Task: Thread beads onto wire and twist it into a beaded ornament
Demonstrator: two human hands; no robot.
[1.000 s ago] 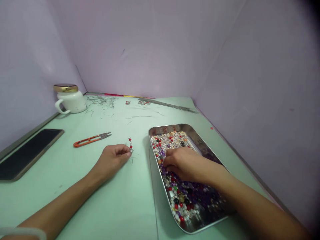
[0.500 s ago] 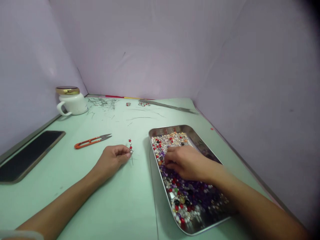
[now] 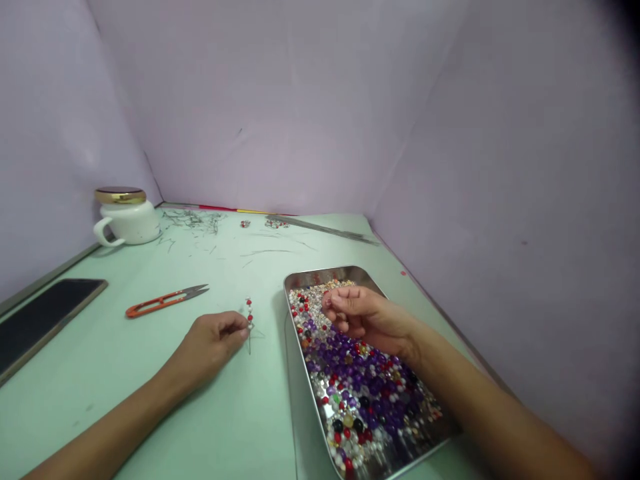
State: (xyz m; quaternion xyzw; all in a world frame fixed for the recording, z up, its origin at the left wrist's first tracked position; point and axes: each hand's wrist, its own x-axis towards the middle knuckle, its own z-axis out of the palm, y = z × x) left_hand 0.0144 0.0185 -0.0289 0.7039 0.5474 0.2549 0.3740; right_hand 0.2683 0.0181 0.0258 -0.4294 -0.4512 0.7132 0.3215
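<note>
My left hand [image 3: 220,340] rests on the green table, thumb and forefinger pinching a thin wire strung with red and white beads [image 3: 249,318]. The wire stands roughly upright, its bare end pointing down below the fingers. Over the far half of a metal tray [image 3: 320,437], my right hand [image 3: 367,317] is raised with its fingertips pinched together. Something small and reddish shows at those tips, too small to make out. Loose beads [image 3: 345,363] fill much of the tray: purple, red, white, black and tiny pale ones.
Orange thread snips [image 3: 165,302] lie left of the beaded wire, with a phone [image 3: 47,320] farther left. A lidded white mug [image 3: 130,222] stands at the back left. Wire scraps [image 3: 195,220], small beaded pieces [image 3: 277,223] and a bundle of straight wires [image 3: 325,229] lie along the back.
My right hand has lifted up out of the beads, its fingertips now pinched above them. The left hand keeps its hold on the beaded wire. The whole view has shifted slightly.
</note>
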